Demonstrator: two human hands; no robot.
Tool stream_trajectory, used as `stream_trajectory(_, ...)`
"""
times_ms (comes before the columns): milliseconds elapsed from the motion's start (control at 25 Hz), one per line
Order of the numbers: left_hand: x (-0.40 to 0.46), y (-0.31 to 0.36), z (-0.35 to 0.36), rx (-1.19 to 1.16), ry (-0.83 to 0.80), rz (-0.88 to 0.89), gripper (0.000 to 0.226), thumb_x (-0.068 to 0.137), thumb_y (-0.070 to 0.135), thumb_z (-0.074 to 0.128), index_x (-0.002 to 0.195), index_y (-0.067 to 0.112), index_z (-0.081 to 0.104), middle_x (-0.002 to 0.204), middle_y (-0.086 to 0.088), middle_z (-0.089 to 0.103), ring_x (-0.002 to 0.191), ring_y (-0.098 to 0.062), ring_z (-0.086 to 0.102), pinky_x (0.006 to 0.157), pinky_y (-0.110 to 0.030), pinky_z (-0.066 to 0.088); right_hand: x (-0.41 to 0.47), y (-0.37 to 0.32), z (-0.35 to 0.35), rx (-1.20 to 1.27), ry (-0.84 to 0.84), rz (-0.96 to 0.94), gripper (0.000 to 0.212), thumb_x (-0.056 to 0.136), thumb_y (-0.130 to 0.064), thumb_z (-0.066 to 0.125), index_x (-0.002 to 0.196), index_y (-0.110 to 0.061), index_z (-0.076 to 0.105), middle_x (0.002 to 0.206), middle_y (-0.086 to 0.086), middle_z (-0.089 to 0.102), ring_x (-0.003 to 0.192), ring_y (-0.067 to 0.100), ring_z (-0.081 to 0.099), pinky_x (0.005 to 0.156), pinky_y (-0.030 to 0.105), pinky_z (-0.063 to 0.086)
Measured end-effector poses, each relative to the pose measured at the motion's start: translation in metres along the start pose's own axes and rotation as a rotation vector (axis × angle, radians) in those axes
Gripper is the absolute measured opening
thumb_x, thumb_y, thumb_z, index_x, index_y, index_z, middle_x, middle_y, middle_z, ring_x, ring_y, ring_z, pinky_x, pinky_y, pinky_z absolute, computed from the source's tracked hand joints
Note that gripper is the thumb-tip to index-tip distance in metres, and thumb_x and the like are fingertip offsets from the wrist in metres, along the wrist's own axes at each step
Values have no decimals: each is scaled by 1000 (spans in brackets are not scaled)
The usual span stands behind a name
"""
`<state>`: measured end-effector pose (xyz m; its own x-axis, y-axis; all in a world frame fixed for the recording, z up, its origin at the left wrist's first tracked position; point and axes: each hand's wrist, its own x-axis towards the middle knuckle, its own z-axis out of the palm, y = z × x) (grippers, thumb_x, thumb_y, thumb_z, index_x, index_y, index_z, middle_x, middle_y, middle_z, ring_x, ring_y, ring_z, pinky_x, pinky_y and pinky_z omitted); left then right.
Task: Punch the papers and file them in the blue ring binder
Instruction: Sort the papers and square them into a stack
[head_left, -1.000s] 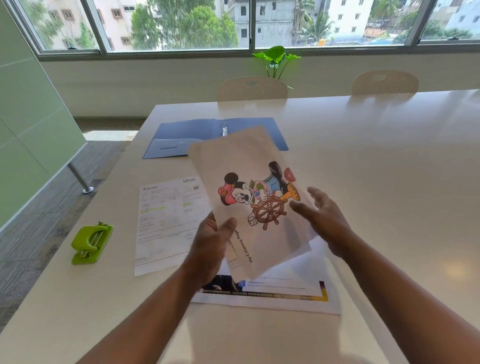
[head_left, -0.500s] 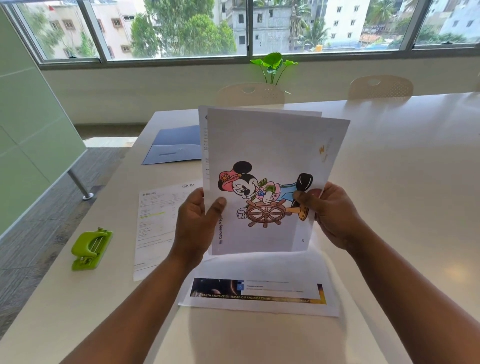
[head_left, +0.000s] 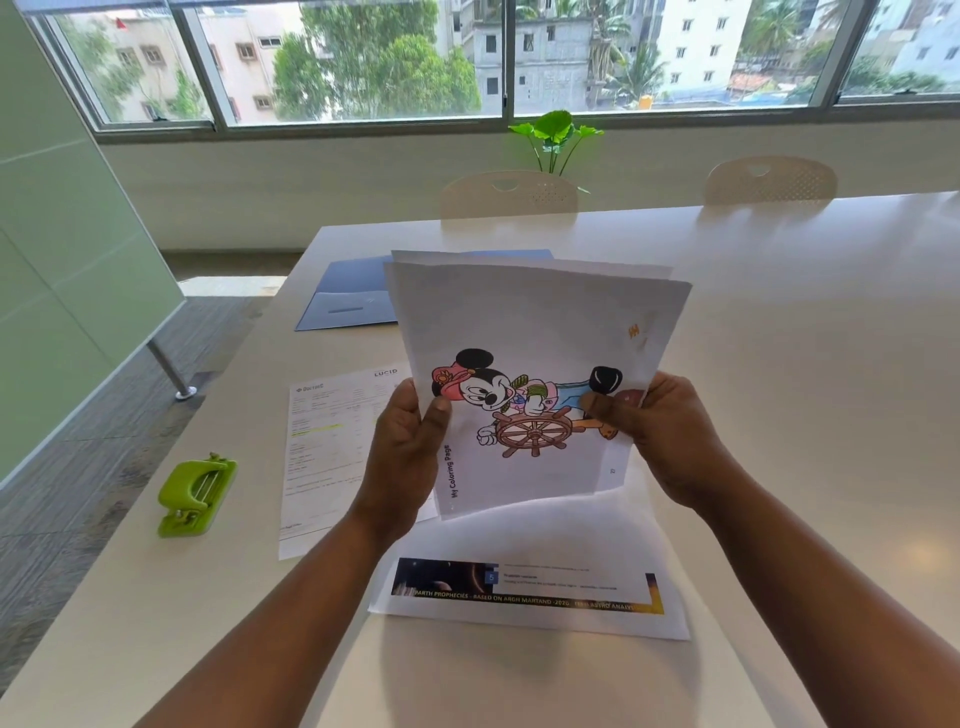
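I hold a small stack of papers (head_left: 530, 322) upright above the table, the front sheet a cartoon colouring page. My left hand (head_left: 405, 447) grips its left edge, thumb on the front. My right hand (head_left: 660, 431) grips the right edge, thumb across the picture. The blue ring binder (head_left: 348, 296) lies open flat at the far left behind the stack, which hides most of it. A lime green hole punch (head_left: 195, 496) sits near the table's left edge.
A printed form (head_left: 327, 441) lies flat left of my left hand. Another printed sheet with a dark banner (head_left: 530, 592) lies under the raised stack. Two chairs (head_left: 509, 195) stand at the table's far side, a plant (head_left: 556, 135) behind them.
The stack went from tilted in my left hand alone to upright in both hands; my right hand closed on its right edge. In the last half second it stayed about the same.
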<state>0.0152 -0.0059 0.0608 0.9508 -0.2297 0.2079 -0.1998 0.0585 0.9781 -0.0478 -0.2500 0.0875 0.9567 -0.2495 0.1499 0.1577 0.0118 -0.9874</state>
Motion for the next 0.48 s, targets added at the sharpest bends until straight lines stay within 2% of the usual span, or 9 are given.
stream_trajectory(320, -3, -3, 4, -67, 48, 13, 27, 108, 21, 41, 124, 5, 57, 113, -4, 75, 100, -28, 74, 73, -37, 63, -4, 4, -4, -17, -44, 36, 30, 75, -21, 75, 102, -8, 74, 98, 8, 79, 90, 29, 76, 80, 38, 63)
stream_trajectory(480, -3, -5, 6, -60, 63, -14, 27, 107, 27, 44, 123, 9, 58, 112, 0, 76, 98, -26, 74, 72, -35, 62, -6, 6, -4, -16, -46, 42, 34, 75, -22, 75, 105, -7, 74, 101, 9, 79, 92, 30, 75, 82, 39, 63)
